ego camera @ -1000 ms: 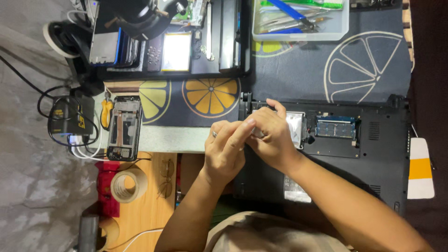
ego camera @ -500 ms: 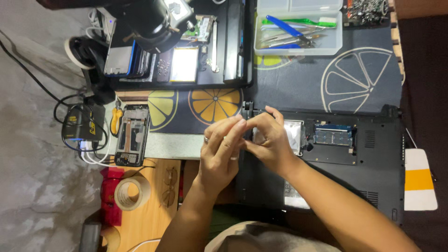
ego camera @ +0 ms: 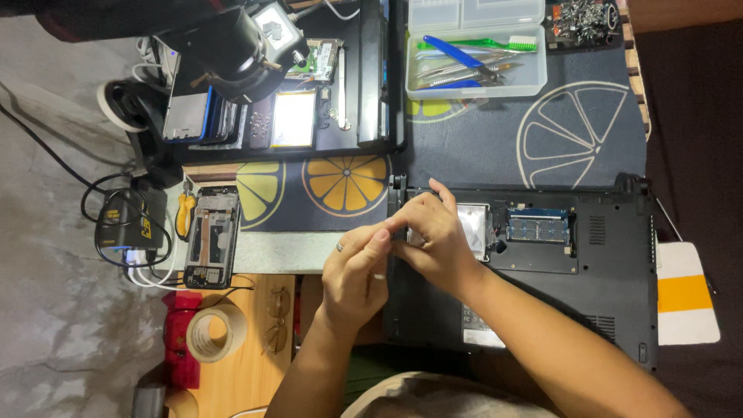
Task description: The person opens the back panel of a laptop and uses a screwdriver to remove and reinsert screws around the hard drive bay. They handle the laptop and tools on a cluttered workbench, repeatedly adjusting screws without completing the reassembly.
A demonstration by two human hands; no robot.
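A black laptop (ego camera: 611,294) lies bottom up on the mat, its service bay open. A silver hard drive (ego camera: 474,224) and a green memory board (ego camera: 538,229) show in the bay. My right hand (ego camera: 437,244) rests over the drive's left end with its fingers curled. My left hand (ego camera: 354,275), with a ring on one finger, meets it from the left at the laptop's edge. The fingertips of both hands pinch together on a small part (ego camera: 409,236) that is mostly hidden; I cannot tell what it is.
A clear plastic tray (ego camera: 534,81) with a green toothbrush and several tools stands at the back. A dismantled phone (ego camera: 210,236), a yellow-handled screwdriver (ego camera: 183,213), a tape roll (ego camera: 210,333), spectacles (ego camera: 277,317), a black power unit (ego camera: 128,224) and a dark device (ego camera: 232,50) lie left.
The view has shifted slightly. Both hands stay together at the drive's left end, the fingers only adjusting.
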